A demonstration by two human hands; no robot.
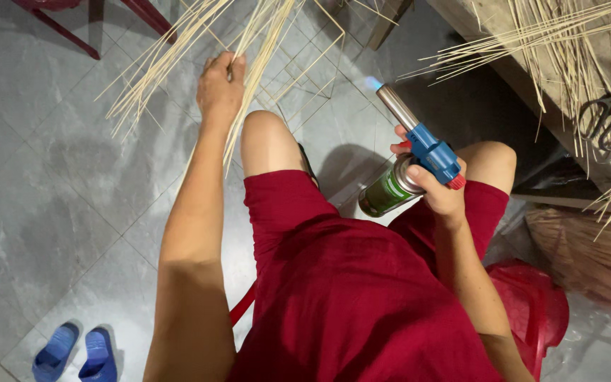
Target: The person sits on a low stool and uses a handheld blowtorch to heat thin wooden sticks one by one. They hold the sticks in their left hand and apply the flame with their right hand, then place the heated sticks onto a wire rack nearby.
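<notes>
The left hand (pixel 220 85) was clenched around a bundle of thin pale bamboo strips (pixel 171 64), held out over the grey tiled floor (pixel 51 177) at far left. The right hand (pixel 436 187) gripped a blue-headed gas torch with green canister (pixel 408 166); a small blue flame (pixel 373 83) showed at its metal nozzle, apart from the strips. More strips and steel scissors (pixel 609 117) lay on the wooden tabletop (pixel 525 71) at far right. Blue slippers (pixel 76 352) sat near left.
</notes>
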